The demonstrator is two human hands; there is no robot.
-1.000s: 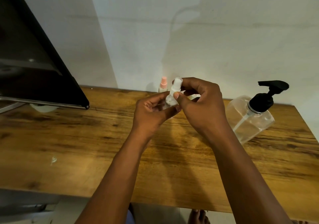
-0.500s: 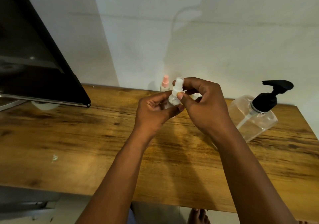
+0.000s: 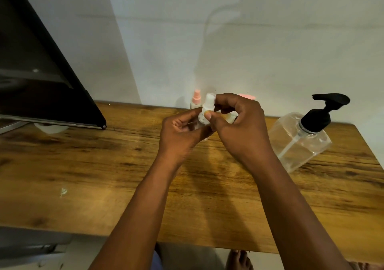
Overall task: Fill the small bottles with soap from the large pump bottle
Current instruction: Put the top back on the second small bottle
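Both hands hold one small clear bottle above the middle of the wooden table [image 3: 83, 165]. My left hand [image 3: 180, 132] grips the bottle's body, which is mostly hidden in the fingers. My right hand [image 3: 239, 128] pinches its white spray cap [image 3: 207, 105] between thumb and fingers. A second small bottle with a pink spray top [image 3: 196, 99] stands by the wall behind the hands. The large clear pump bottle [image 3: 299, 143] with a black pump head stands to the right of my right hand.
A dark monitor [image 3: 41, 86] leans over the table's left side, with a white round object under its lower edge. A pink object [image 3: 247, 96] peeks out behind my right hand. The table's front edge runs below my forearms.
The hands stay together on the small bottle with little visible change. The view has shifted slightly.
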